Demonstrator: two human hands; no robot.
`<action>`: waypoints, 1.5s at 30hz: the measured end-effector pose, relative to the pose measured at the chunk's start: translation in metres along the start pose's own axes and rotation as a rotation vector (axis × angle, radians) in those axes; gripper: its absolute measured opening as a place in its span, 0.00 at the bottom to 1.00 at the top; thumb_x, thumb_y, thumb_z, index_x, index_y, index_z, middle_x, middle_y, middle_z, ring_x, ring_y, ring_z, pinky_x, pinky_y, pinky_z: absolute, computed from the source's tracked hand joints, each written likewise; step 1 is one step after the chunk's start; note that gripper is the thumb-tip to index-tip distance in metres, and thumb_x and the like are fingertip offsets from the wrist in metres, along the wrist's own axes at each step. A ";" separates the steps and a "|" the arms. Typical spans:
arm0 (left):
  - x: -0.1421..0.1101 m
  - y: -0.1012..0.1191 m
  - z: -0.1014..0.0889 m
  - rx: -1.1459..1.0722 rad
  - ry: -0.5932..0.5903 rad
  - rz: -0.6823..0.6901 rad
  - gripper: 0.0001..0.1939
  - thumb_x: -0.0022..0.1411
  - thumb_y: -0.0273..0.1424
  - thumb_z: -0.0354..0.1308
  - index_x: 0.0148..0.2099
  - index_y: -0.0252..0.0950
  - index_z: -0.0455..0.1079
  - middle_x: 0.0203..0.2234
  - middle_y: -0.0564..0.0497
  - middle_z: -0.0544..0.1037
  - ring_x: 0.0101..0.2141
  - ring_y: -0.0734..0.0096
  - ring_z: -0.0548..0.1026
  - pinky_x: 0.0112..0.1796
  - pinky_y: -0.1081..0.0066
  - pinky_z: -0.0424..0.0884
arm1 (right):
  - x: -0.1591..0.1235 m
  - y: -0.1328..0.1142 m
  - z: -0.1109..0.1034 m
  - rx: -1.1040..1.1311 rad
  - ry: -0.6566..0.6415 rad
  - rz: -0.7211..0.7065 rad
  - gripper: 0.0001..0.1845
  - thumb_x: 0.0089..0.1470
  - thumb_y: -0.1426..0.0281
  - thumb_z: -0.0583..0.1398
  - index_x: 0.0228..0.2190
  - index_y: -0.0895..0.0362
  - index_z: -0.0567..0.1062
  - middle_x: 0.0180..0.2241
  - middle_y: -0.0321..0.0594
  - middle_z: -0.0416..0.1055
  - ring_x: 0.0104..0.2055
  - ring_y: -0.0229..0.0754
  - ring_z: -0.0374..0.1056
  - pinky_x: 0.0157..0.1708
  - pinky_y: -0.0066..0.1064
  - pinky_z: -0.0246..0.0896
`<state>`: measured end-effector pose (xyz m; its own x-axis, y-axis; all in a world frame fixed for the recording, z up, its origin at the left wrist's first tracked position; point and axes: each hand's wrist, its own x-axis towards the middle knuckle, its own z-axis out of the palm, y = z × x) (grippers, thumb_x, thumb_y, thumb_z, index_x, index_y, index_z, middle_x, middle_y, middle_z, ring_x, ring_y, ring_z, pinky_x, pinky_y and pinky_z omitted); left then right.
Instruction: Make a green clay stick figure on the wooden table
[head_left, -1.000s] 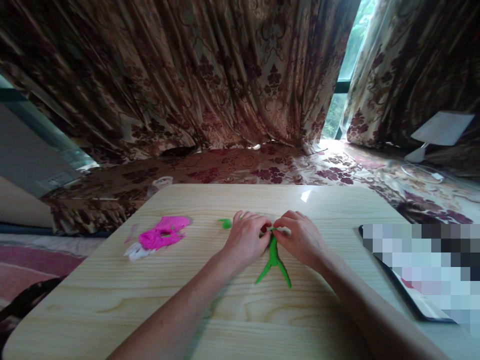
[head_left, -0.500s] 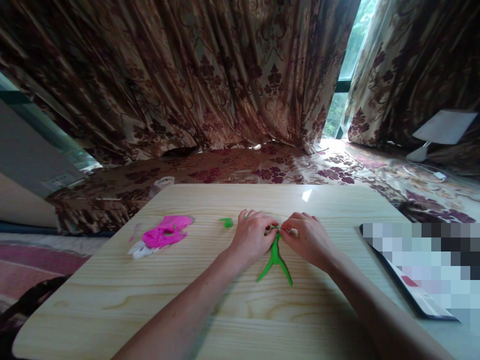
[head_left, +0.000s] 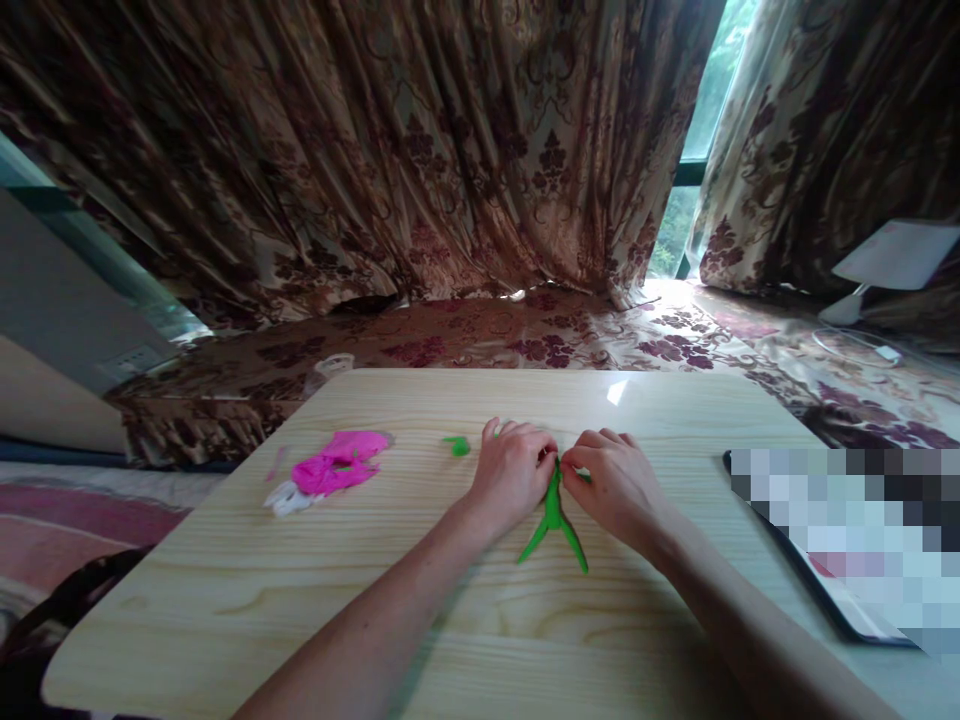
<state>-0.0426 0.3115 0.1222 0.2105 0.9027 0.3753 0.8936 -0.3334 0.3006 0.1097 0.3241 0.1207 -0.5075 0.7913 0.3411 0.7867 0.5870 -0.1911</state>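
Observation:
A green clay figure [head_left: 553, 522] with two spread legs lies on the light wooden table [head_left: 375, 580]. My left hand [head_left: 514, 472] and my right hand [head_left: 613, 482] meet at its top end, fingers curled and pinching the clay there. The upper part of the figure is hidden between my fingertips. A small loose bit of green clay [head_left: 457, 446] lies just left of my left hand.
A pink clay lump on a white scrap [head_left: 330, 472] lies at the table's left. A dark-edged tablet or book [head_left: 840, 540], partly pixelated, sits at the right edge. Patterned curtains [head_left: 420, 160] hang behind, over a floral cloth surface. A white lamp [head_left: 885, 262] stands far right.
Both hands stay pinched on the top of the green figure; they and the figure sit slightly further right in view as my head shifted. Nothing else moved.

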 end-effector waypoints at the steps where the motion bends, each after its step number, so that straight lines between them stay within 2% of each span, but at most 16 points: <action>1: 0.000 0.000 -0.001 -0.011 0.001 -0.005 0.08 0.57 0.31 0.49 0.33 0.41 0.70 0.30 0.54 0.75 0.37 0.67 0.69 0.49 0.60 0.53 | -0.001 0.000 -0.001 0.001 0.000 -0.006 0.10 0.52 0.70 0.54 0.27 0.53 0.75 0.29 0.38 0.70 0.36 0.41 0.62 0.37 0.30 0.47; 5: 0.000 -0.007 -0.013 -0.008 0.018 -0.045 0.10 0.59 0.32 0.48 0.38 0.41 0.70 0.32 0.53 0.75 0.38 0.67 0.68 0.45 0.63 0.57 | -0.002 0.003 -0.007 0.006 0.008 0.020 0.12 0.51 0.74 0.53 0.31 0.52 0.76 0.30 0.39 0.70 0.36 0.41 0.62 0.37 0.31 0.47; 8: -0.004 -0.014 -0.025 0.067 -0.029 -0.028 0.11 0.58 0.33 0.48 0.32 0.40 0.72 0.30 0.51 0.73 0.37 0.66 0.67 0.44 0.63 0.57 | -0.003 0.005 -0.009 0.043 -0.011 0.021 0.13 0.49 0.76 0.54 0.32 0.51 0.76 0.31 0.38 0.71 0.37 0.40 0.62 0.37 0.30 0.47; 11: -0.008 -0.016 -0.030 0.091 -0.081 0.004 0.11 0.58 0.33 0.49 0.30 0.41 0.73 0.28 0.51 0.72 0.38 0.65 0.66 0.44 0.61 0.56 | -0.004 0.004 -0.008 0.064 -0.021 0.013 0.14 0.48 0.77 0.54 0.31 0.50 0.76 0.31 0.37 0.71 0.37 0.40 0.62 0.37 0.30 0.48; 20: -0.010 -0.008 -0.027 0.079 -0.105 0.056 0.11 0.58 0.32 0.49 0.29 0.43 0.73 0.27 0.51 0.72 0.37 0.64 0.66 0.45 0.60 0.55 | -0.003 0.000 -0.007 0.076 -0.050 0.011 0.15 0.47 0.78 0.54 0.30 0.51 0.77 0.30 0.38 0.71 0.37 0.41 0.63 0.38 0.32 0.48; 34: -0.010 -0.010 -0.029 0.046 -0.099 0.062 0.11 0.58 0.32 0.49 0.29 0.42 0.73 0.26 0.51 0.73 0.36 0.65 0.66 0.43 0.62 0.57 | -0.004 0.003 -0.007 0.152 -0.027 0.006 0.15 0.49 0.78 0.53 0.29 0.51 0.77 0.30 0.37 0.71 0.37 0.40 0.63 0.37 0.30 0.50; 41: -0.008 -0.013 -0.026 0.036 -0.071 0.014 0.11 0.58 0.31 0.48 0.31 0.42 0.73 0.27 0.52 0.74 0.37 0.65 0.66 0.43 0.62 0.57 | -0.001 0.002 -0.005 0.184 0.070 0.023 0.14 0.52 0.77 0.52 0.36 0.53 0.75 0.35 0.39 0.70 0.38 0.41 0.62 0.40 0.31 0.52; 45: -0.007 -0.014 -0.023 0.043 -0.084 0.032 0.11 0.57 0.31 0.49 0.32 0.43 0.73 0.26 0.52 0.74 0.37 0.65 0.67 0.43 0.63 0.57 | 0.002 0.000 -0.002 0.191 0.051 -0.026 0.13 0.53 0.75 0.53 0.38 0.52 0.74 0.36 0.39 0.69 0.39 0.41 0.62 0.40 0.31 0.53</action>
<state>-0.0658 0.3033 0.1360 0.2704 0.9120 0.3083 0.9017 -0.3522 0.2510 0.1093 0.3249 0.1233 -0.5042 0.7686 0.3938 0.6901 0.6327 -0.3513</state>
